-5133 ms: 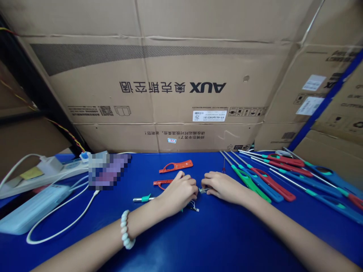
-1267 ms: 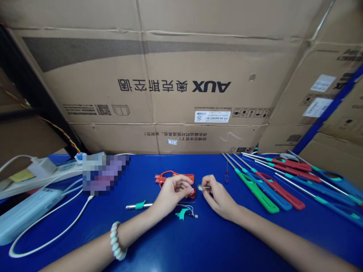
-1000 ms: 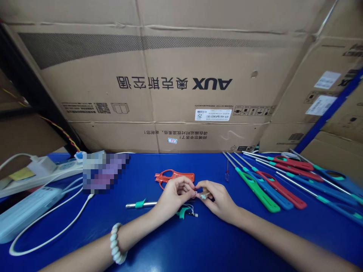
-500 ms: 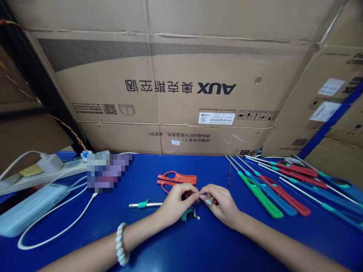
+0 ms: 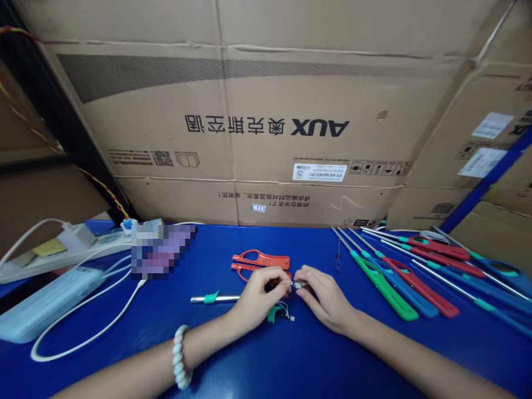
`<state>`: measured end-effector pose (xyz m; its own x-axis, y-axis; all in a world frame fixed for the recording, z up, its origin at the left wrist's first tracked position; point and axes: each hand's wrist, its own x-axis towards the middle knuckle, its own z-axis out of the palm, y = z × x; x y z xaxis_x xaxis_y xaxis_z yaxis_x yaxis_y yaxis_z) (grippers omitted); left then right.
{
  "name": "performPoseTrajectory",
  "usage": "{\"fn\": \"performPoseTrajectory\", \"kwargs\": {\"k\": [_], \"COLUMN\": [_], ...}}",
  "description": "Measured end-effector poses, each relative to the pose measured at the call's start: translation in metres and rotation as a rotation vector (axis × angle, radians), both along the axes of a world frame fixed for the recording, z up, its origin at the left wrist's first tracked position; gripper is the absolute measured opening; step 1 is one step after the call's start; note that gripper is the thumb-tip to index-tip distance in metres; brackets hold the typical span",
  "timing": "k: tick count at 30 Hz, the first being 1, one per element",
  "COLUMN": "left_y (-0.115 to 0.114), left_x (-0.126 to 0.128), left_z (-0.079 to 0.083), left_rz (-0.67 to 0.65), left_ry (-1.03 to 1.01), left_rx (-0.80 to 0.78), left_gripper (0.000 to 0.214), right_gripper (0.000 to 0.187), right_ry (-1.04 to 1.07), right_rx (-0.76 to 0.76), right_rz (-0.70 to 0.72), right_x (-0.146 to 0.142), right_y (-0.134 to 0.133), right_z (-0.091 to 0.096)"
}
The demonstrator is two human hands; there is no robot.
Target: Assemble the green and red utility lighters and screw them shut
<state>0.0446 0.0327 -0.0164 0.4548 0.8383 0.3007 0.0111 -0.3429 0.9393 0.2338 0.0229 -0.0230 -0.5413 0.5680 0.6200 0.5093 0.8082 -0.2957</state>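
Note:
My left hand (image 5: 268, 289) pinches a tiny whitish piece between thumb and fingertips; its exact kind is too small to tell. Facing it, my right hand (image 5: 326, 296) grips a small brownish part with a pale end (image 5: 301, 284), partly hidden by the fingers. The fingertips of both hands nearly meet. Under my left hand lies a silver metal tube (image 5: 228, 299) with a green collar (image 5: 211, 297). Thin white wires (image 5: 284, 305) and a green piece (image 5: 272, 314) show beside that hand's heel. Two red-orange lighter casing halves (image 5: 268, 260) lie just behind it, the nearer partly covered.
Several long-necked lighters in green (image 5: 390, 296), blue (image 5: 419, 299) and red lie at the right. A small screwdriver (image 5: 338, 261) lies behind my right hand. A light-blue power bank (image 5: 50, 305), white cable (image 5: 89, 346) and power strip (image 5: 103, 244) occupy the left. Cardboard (image 5: 266, 83) stands behind.
My right hand's fingers have shifted, and the brownish part with its pale end now points toward my left fingertips. The fingertips have drawn slightly apart. The view has shifted a little.

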Motion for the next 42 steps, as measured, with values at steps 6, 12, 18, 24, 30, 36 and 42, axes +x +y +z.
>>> {"fn": "performPoseTrajectory", "kwargs": {"k": [6, 12, 18, 24, 30, 36, 42], "left_y": [-0.0002, 0.0010, -0.0008, -0.0001, 0.0009, 0.0017, 0.0000], "left_x": [-0.0008, -0.0017, -0.0025, -0.0037, -0.0054, -0.0070, -0.0053], "left_z": [-0.0003, -0.0024, 0.0017, 0.0050, 0.0043, 0.0026, 0.0040], "left_rz": [0.009, 0.017, 0.035, 0.052, 0.020, -0.003, 0.013], "left_ry": [0.041, 0.081, 0.148, 0.270, 0.303, 0.311, 0.308], "left_rx": [0.057, 0.095, 0.136, 0.241, 0.313, 0.373, 0.353], "left_gripper": [0.025, 0.025, 0.026, 0.029, 0.029, 0.028, 0.028], "right_gripper": [0.012, 0.014, 0.017, 0.026, 0.026, 0.024, 0.025], "right_ry": [-0.017, -0.014, 0.034, 0.008, -0.009, -0.009, -0.016], "right_rx": [-0.005, -0.022, -0.039, 0.031, 0.021, 0.011, 0.036], "right_rz": [-0.006, -0.032, -0.095, -0.084, -0.065, -0.047, -0.063], "right_x": [-0.0008, -0.0008, -0.0004, -0.0011, -0.0005, 0.0006, 0.0001], "right_y": [0.0014, 0.0024, 0.0022, 0.0048, 0.0060, 0.0057, 0.0064], "right_z": [-0.0020, -0.0019, -0.0040, -0.0040, -0.0054, -0.0060, -0.0080]}}
